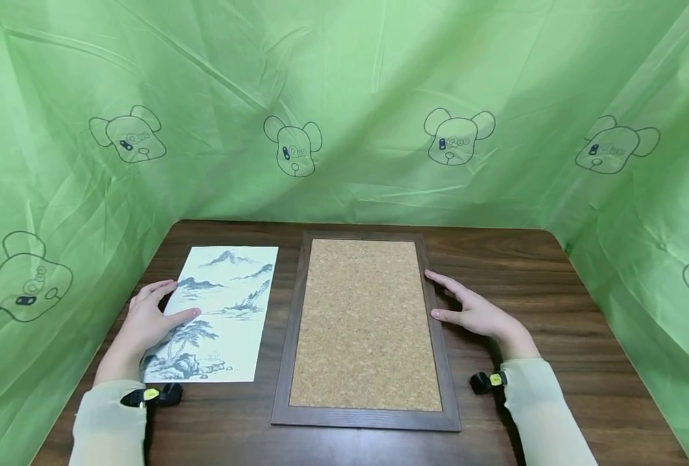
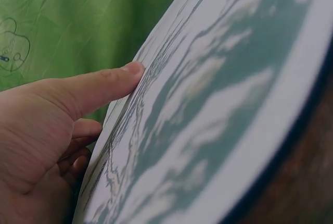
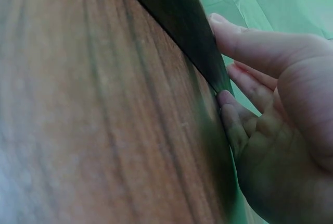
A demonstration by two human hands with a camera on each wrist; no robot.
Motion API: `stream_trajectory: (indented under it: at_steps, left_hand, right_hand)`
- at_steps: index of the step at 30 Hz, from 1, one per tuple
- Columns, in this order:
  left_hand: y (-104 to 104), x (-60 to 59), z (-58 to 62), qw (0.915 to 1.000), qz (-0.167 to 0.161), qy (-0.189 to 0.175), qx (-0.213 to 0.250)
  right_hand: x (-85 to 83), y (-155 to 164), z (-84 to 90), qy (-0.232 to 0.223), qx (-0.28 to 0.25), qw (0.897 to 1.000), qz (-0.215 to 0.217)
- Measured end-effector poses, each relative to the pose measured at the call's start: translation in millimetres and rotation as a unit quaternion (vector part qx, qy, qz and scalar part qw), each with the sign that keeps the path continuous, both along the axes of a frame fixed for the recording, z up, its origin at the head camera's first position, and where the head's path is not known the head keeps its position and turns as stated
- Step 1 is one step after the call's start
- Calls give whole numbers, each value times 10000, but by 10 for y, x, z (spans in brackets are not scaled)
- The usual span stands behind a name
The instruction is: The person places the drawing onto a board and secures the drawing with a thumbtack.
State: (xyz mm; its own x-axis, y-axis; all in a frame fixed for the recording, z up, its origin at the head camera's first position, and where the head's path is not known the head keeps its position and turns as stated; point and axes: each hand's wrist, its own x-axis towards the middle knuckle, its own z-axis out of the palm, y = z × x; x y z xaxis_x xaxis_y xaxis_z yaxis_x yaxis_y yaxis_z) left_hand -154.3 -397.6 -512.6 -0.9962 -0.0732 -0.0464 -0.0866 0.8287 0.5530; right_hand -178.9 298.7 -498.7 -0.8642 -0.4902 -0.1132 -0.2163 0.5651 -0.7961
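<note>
Pale cream cloth is worn on both forearms, nearest the viewer: with the middle of the cork board point(image 1: 368, 327) taken as the dial's centre, the left sleeve point(image 1: 108, 417) is seen at eight o'clock and the right sleeve point(image 1: 545, 408) at four. At each cuff a small black device point(image 1: 171, 395) marked with yellow is worn.

The hands are held well apart. At nine o'clock the left hand point(image 1: 149, 318) is rested at the outer edge of a sheet of paper point(image 1: 225, 310), its thumb laid over the face, its fingers relaxed along the side. At three o'clock the right hand point(image 1: 481, 312) is set against the wooden frame point(image 1: 368, 417) — thumb and forefinger parted, both touching its outer side.

The sheet is placed near the frame, apart from it; blue-grey mountains are shown toward its twelve, a tree and rocks toward its seven. Sheet and board are both borne by a brown wood-grained table point(image 1: 496, 249). Beyond, from ten round to two, wrinkled green cloth point(image 1: 368, 52) is hung — printed with bear-head outlines point(image 1: 460, 139).
</note>
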Motion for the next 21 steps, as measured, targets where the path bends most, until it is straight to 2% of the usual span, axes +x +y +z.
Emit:
stream_trajectory:
  at_steps: [11, 17, 21]
  left_hand:
    - [3, -5, -27, 10000, -51, 70, 16]
    - [89, 29, 34, 9994, -235, 265, -25]
    - [172, 31, 77, 9994, -286, 190, 29]
  right_hand:
    - [-18, 5, 2, -10, -33, 10000, 0]
    - [-13, -2, 1, -7, -119, 9999, 16]
    - [-8, -5, 7, -12, -125, 9999, -23]
